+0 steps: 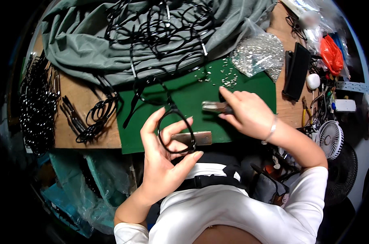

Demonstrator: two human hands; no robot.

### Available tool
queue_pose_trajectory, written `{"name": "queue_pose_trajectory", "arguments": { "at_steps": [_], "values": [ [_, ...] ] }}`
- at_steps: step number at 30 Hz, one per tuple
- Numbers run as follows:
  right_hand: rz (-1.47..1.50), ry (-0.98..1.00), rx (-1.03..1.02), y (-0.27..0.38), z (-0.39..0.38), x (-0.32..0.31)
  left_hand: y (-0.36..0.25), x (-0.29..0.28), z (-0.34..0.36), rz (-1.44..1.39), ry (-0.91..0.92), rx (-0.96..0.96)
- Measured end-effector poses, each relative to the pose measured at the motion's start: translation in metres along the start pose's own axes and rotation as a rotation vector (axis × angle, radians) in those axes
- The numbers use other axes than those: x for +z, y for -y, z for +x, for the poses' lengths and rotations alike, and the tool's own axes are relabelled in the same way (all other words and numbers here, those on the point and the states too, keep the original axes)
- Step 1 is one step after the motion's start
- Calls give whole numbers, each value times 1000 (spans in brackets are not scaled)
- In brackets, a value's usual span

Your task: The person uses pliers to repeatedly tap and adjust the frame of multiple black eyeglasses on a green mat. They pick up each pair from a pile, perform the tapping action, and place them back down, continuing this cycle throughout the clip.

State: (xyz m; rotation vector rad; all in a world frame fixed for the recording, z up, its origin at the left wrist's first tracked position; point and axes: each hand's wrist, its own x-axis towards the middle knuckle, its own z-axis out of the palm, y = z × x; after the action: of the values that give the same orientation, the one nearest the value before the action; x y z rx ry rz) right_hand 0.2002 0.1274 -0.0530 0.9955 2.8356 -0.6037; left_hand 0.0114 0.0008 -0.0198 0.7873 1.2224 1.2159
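Note:
My left hand (160, 162) is closed on a black eyeglass frame (172, 108), gripping it by the nearer rim between thumb and fingers. The frame tilts up over the green mat (241, 130), its other rim farther off to the left. In my right hand (249, 112) is a short metal-jawed tool, apparently pliers (211, 106), slightly blurred. Its jaws point left toward the frame without touching it. Most of its handle is hidden in my palm. Just beyond my right index finger, small silvery metal pieces (229, 77) lie scattered on the mat.
A tangle of black eyeglass frames (156, 28) lies on grey-green cloth (74, 44) at the back. A clear bag of metal pieces (259, 53) sits behind my right hand. Black temple arms (40, 105) are stacked at left. A phone (296, 71) and a white fan (330, 139) stand at right.

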Motion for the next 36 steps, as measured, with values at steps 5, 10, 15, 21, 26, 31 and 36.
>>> {"name": "queue_pose_trajectory", "arguments": {
  "at_steps": [5, 10, 15, 21, 26, 31, 36],
  "values": [
    [25, -30, 40, 4, -16, 3, 21, -7, -27, 43, -25, 127],
    [235, -90, 164, -10, 7, -1, 17, 2, -35, -23, -115, -62],
    [210, -134, 127, -17, 18, 18, 13, -1, -31, -310, 53, -117],
    [72, -105, 89, -11, 24, 18, 19, -10, -30, -427, 107, -265],
    [558, -91, 166, 22, 16, -5, 26, 4, -29, -111, -66, -193],
    [1194, -156, 230, 68, 9, -3, 36, 23, -23, -151, -78, 15],
    [1612, -57, 306, 70, 9, 4, 35, 26, -20, -62, -80, 35]
  ]
}}
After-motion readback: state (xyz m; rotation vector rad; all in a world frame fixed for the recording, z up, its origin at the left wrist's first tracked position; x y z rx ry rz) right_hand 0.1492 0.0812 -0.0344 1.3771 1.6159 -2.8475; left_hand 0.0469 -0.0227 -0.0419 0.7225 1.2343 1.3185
